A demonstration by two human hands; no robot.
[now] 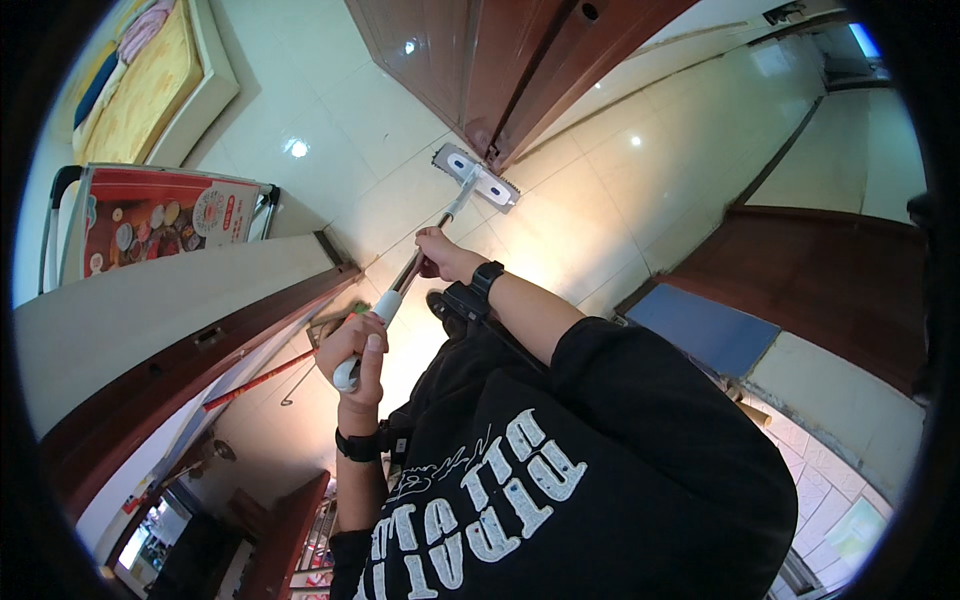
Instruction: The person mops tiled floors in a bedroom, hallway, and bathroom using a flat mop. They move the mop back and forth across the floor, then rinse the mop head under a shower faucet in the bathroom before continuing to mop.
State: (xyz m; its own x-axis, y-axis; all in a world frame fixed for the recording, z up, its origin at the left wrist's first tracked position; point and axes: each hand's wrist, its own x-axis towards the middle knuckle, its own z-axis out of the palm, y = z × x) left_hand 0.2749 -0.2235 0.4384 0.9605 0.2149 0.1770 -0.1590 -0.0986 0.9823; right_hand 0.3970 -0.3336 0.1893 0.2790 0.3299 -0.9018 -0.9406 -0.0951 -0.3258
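Note:
A long-handled floor brush (475, 178) with a flat white-and-grey head lies across the pale floor tiles. Dark bristles show along its edges. The head rests close to the bottom corner of a reddish-brown wooden door (427, 52). My left hand (356, 349) is wrapped around the white grip (387, 306) at the top end of the pole. Farther down, my right hand (441, 253) holds the metal pole (406, 274) between thumb and fingers. The pole slants away from me, up and to the right in the view. Both wrists wear black bands.
A brown door frame (225, 330) stands close on my left. Beyond it are a folding sign board (165, 221) and a bed (142, 97). A red stick (259, 379) leans near my left hand. On the right are a blue panel (703, 327) and a dark brown surface (832, 277).

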